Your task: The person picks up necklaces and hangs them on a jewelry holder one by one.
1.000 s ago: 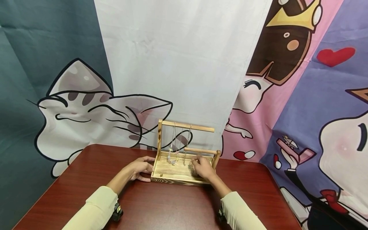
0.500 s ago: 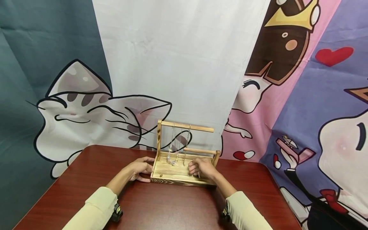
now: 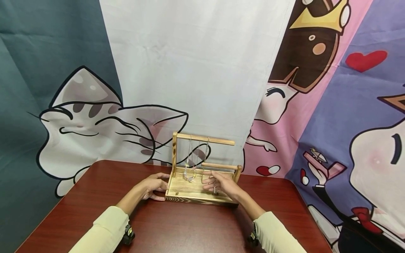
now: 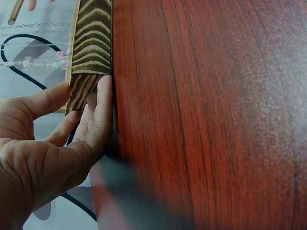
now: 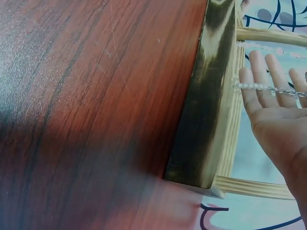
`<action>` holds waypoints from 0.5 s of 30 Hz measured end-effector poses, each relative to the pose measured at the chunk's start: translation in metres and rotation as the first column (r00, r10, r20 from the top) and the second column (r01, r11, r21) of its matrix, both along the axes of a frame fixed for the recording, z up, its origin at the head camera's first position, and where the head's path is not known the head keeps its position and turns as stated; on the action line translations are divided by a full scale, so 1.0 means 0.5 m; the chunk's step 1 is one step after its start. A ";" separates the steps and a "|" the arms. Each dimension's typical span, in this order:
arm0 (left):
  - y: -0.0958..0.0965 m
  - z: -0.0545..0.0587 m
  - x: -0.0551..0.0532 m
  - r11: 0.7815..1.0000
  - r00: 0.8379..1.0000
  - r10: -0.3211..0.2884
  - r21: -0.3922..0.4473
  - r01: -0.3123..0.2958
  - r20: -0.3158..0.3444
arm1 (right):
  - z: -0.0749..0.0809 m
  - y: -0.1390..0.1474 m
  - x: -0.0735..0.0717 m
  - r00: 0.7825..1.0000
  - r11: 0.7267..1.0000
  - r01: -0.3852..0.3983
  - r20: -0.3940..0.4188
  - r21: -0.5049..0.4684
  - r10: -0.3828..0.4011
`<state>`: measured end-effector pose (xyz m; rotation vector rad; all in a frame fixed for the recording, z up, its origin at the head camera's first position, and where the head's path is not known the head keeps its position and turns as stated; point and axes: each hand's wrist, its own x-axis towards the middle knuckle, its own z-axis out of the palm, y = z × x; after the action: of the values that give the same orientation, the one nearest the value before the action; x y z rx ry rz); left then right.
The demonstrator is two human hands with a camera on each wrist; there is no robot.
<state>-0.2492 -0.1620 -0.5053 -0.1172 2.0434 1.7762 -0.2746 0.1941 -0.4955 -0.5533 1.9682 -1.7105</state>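
Grips the left end of a wooden tray (image 3: 186,189) with the left hand (image 3: 155,186), fingers bent about the corner of its dark-striped edge. Keeps the right hand (image 3: 223,186) over the right part of the tray, palm turned inward, fingers loosely extended and slightly spread, not curled around anything. Across those fingers, on the palm side in the right wrist view: a silvery bracelet (image 5: 261,87), pale beads at one end and chain links further along. In the head view, hanging close by the right hand, above the right part of the tray floor. Cannot tell of any touch between bracelet and fingers; upper end hidden from the head camera.

Behind, rising from the tray's left end, a tall post (image 3: 174,154) with an upper rod (image 3: 221,141) reaching rightward. At the right end, a short post (image 3: 238,174) with a lower rod (image 3: 223,166) reaching leftward — well below the other. From the upper rod, toward the left, a necklace (image 3: 185,175) with pastel beads, dipping to just above the tray floor; to its right, a silver chain (image 3: 206,151).

Under all this, a reddish-brown table (image 3: 177,225) with a glossy grain. Beyond, a cloth backdrop (image 3: 190,70) printed with a smiling cat (image 3: 79,130) at left. On both forearms, pale sleeves (image 3: 107,226) — with small dark devices (image 3: 128,234) at the wrists.
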 end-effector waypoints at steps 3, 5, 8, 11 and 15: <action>0.000 -0.001 0.000 1.000 1.000 0.000 0.000 0.000 0.000 | 0.009 0.000 0.004 1.000 0.999 -0.020 -0.019 -0.027 0.020; 0.000 -0.001 -0.001 1.000 1.000 0.000 0.001 0.000 -0.002 | 0.017 0.001 0.007 0.999 0.999 -0.028 -0.033 -0.040 0.027; 0.000 -0.003 -0.001 1.000 1.000 -0.002 0.003 0.002 -0.005 | 0.030 0.003 0.009 0.998 0.998 -0.030 -0.057 -0.051 0.027; 0.000 -0.003 -0.001 1.000 1.000 -0.002 0.003 0.002 -0.005 | 0.043 0.005 0.009 0.996 0.998 -0.027 -0.086 -0.063 0.022; -0.001 -0.003 -0.002 1.000 1.000 -0.004 0.002 0.004 -0.005 | 0.060 0.007 0.006 0.993 0.996 -0.023 -0.120 -0.081 0.013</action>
<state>-0.2501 -0.1623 -0.5068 -0.1077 2.0441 1.7783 -0.2716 0.1978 -0.4652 -0.7161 1.9745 -1.7916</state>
